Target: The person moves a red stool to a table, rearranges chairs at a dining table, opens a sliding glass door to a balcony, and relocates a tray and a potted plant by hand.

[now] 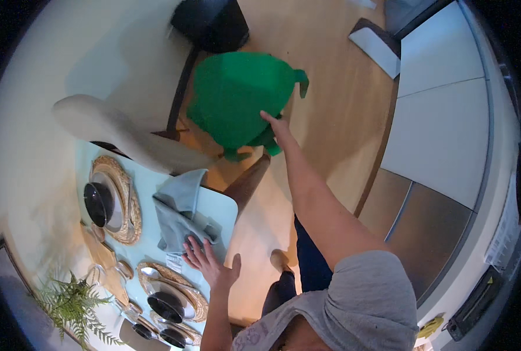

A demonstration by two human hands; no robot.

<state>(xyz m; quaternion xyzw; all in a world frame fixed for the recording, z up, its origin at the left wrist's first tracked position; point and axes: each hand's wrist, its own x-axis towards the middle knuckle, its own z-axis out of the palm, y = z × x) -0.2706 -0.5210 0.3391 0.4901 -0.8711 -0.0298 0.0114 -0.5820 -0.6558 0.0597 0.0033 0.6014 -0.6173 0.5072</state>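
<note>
My right hand grips the near right edge of a green plastic piece that looks like a small stool with short stubby legs. Its thumb lies on the flat green face, while the other fingers are mostly hidden behind the edge. The green piece is held in the air beyond the table's corner. My left hand is spread at the table's edge and holds nothing. Its fingertips are at the lower side of a crumpled grey-blue cloth; whether they touch it I cannot tell.
The pale table carries woven placemats, plates, dark bowls, glasses and a fern. A beige chair stands at its far side. A black bin stands beyond, with white cabinets to the right.
</note>
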